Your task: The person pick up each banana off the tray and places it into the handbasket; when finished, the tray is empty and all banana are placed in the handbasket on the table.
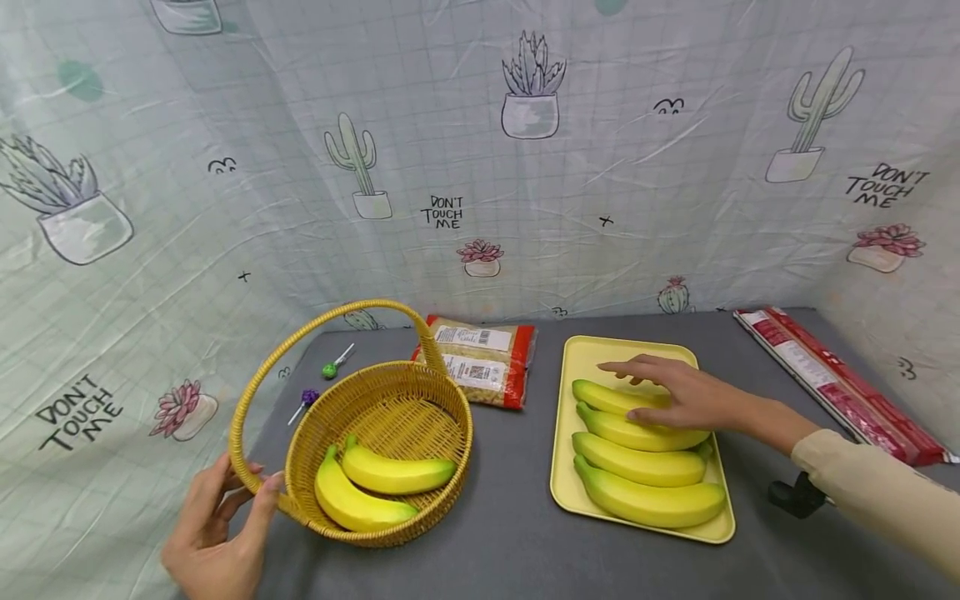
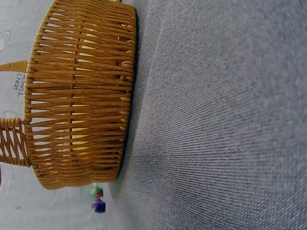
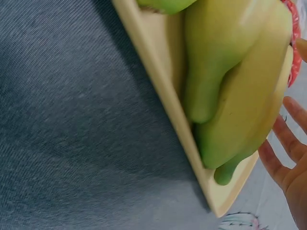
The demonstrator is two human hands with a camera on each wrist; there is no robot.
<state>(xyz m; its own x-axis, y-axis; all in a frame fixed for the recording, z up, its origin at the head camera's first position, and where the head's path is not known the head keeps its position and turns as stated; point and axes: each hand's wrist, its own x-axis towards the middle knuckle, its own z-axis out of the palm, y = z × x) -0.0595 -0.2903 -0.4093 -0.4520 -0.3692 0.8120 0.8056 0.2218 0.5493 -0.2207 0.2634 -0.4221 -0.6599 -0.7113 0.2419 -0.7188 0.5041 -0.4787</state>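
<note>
My left hand (image 1: 225, 525) pinches the lower end of the handle on a yellow wicker basket (image 1: 375, 375). Two bananas (image 1: 397, 471) lie inside the basket. In the left wrist view the woven basket wall (image 2: 81, 96) fills the left part, and the hand is almost wholly out of frame. Over a pale yellow tray (image 1: 630, 354) with several bananas (image 1: 645, 496) side by side, my right hand (image 1: 686, 396) hovers at the far ones, fingers spread. The right wrist view has its fingers (image 3: 288, 139) beside the bananas (image 3: 249, 91); whether the thumb touches one is unclear.
Behind the basket lies a clear-and-red food packet (image 1: 480, 367). A green lollipop (image 1: 331, 369) and a purple lollipop (image 1: 309, 398) lie left of the basket. A long red-and-white packet (image 1: 840, 379) lies right of the tray. Printed cloth (image 1: 600, 167) hangs around the grey table (image 1: 517, 492).
</note>
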